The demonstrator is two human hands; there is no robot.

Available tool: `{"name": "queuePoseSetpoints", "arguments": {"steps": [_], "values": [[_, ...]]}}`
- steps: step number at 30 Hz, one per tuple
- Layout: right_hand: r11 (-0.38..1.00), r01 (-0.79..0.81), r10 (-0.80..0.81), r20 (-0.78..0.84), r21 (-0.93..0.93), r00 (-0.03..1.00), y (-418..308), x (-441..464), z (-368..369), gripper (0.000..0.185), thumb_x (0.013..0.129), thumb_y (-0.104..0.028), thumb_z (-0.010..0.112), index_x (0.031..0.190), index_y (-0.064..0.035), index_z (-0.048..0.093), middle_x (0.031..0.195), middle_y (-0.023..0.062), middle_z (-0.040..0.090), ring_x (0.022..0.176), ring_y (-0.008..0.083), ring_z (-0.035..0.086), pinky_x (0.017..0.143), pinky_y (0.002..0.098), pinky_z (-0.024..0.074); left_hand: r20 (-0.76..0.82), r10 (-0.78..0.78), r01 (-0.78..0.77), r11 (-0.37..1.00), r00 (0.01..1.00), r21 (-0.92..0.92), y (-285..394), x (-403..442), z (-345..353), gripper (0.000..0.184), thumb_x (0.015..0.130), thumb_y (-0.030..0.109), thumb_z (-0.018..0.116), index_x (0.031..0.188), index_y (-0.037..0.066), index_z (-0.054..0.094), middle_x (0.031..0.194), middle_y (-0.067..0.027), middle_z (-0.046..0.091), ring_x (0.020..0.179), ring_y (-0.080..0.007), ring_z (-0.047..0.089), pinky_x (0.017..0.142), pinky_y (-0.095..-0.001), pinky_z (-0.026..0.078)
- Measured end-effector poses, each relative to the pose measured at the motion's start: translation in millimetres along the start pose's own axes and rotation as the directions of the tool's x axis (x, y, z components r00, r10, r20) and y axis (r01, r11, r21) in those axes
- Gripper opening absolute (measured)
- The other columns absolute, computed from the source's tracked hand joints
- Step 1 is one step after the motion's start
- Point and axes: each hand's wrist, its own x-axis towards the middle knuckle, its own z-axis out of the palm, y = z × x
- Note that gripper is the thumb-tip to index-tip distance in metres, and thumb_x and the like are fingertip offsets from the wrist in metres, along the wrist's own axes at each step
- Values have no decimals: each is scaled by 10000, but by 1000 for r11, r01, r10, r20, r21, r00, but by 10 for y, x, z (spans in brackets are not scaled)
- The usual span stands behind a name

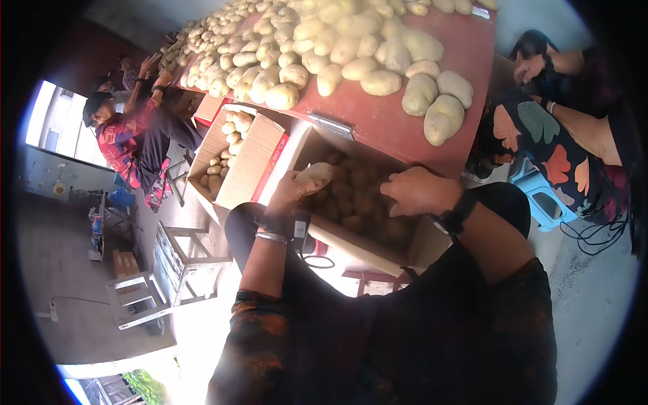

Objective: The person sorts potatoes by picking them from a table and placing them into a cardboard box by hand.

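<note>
My left hand is closed around a large pale potato at the left side of an open cardboard box. Many potatoes lie in shadow inside that box, which stands between my knees. Over the box's right part hangs my right hand, its fingers bent but apart, with nothing visible between them. Beyond the box, a reddish-brown table carries a broad heap of potatoes. A small group of larger potatoes sits near its right edge.
Left of my box stands another cardboard box with potatoes in it. A seated person is at the far left, another person's arm at the right. A wooden stool, a blue plastic stool and a black cable are on the floor.
</note>
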Motion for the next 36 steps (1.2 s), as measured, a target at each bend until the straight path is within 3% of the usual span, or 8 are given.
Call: {"name": "queuePoseSetpoints", "arguments": {"steps": [7,13,19,22,25,26,30,36], "values": [[1000,4,-4,7,19,1000,-18,-4,-55,330,714,-284,662,910,-29,590,865,150,611,841,319,611,731,415,493,-8,-165,162,974,986,-157,-540,471,-33,306,744,175,697,944,-17,568,727,-49,562,569,-93,526,489,-219,421],[1000,2,-2,55,0,998,-15,19,-1,323,726,-284,632,928,-39,573,903,154,580,826,323,598,729,416,483,-273,317,-378,902,908,-210,352,458,88,188,805,105,642,945,-2,576,773,-40,598,656,-103,565,617,-226,478],[999,16,-18,62,36,998,-26,-27,-46,320,718,-291,664,891,-36,574,859,148,586,802,324,604,699,415,484,-241,731,-681,682,638,267,1050,1141,307,189,784,79,650,951,0,610,777,-18,595,693,-90,532,652,-225,450],[999,-4,1,88,32,996,-52,-47,-124,320,727,-291,671,892,-37,570,861,142,592,807,322,608,694,412,486,-149,786,-731,615,600,297,1320,1439,523,205,733,101,682,925,38,646,826,-81,657,730,-159,593,668,-292,476],[1000,-18,17,89,13,996,-39,-67,-109,327,739,-298,670,911,-41,562,873,137,597,812,316,613,692,410,489,33,597,-596,792,801,133,1570,1635,645,241,730,123,682,952,33,655,890,-108,667,790,-159,618,703,-292,484],[1000,-8,8,64,8,998,-23,-77,-79,334,745,-304,668,924,-44,557,878,136,599,814,312,616,691,410,491,44,563,-548,781,826,299,1614,1665,668,323,731,230,675,1000,51,654,940,-125,660,844,-189,623,746,-304,479],[1000,28,-29,-171,-8,985,19,-123,19,307,694,-323,710,787,-44,621,739,118,636,711,278,641,635,391,505,42,524,-484,750,851,451,1816,1533,728,464,717,421,626,1073,123,638,1008,-146,643,976,-253,596,846,-341,445],[998,49,-56,-245,-36,968,-28,-109,63,307,690,-322,711,774,-40,623,743,123,635,711,279,642,638,394,507,68,535,-450,628,842,635,1895,1309,660,438,730,402,613,1069,126,626,1032,-156,632,1002,-293,588,857,-376,445]]}}
